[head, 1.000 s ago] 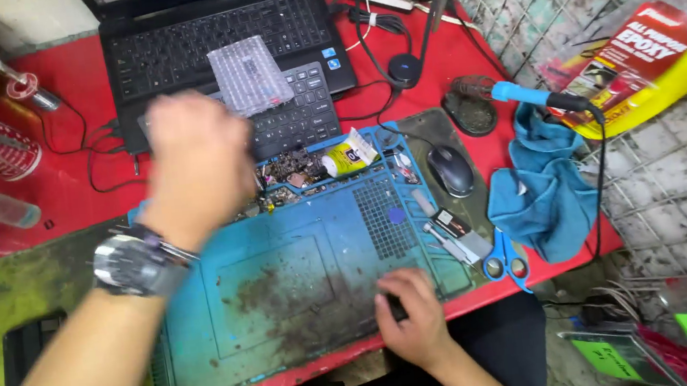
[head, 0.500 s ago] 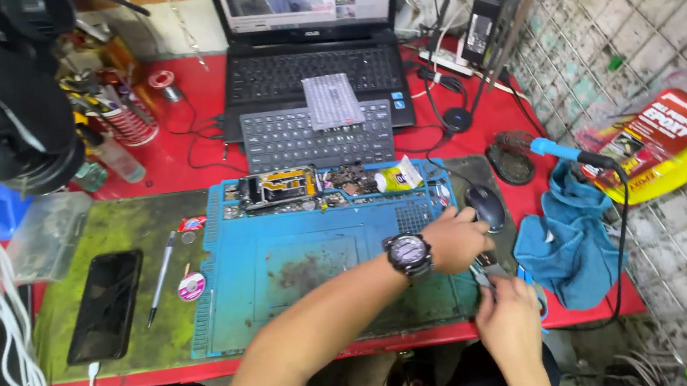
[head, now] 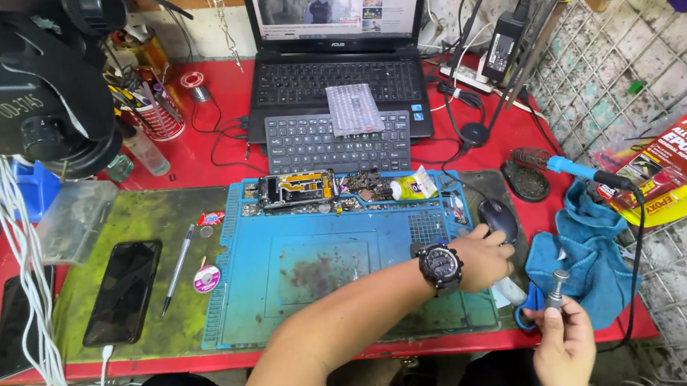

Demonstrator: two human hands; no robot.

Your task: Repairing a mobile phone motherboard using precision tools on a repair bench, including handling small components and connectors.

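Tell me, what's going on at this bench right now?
A person sits at a red workbench. The left hand, with a black watch on its wrist, reaches across the blue work mat to just beside the computer mouse. The right hand holds a small metal tool upright near the blue cloth. A laptop runs behind.

The left hand (head: 483,257) covers the fingers and whatever they touch beside the grey computer mouse (head: 499,219). The bottom edge crops the right hand (head: 564,353).
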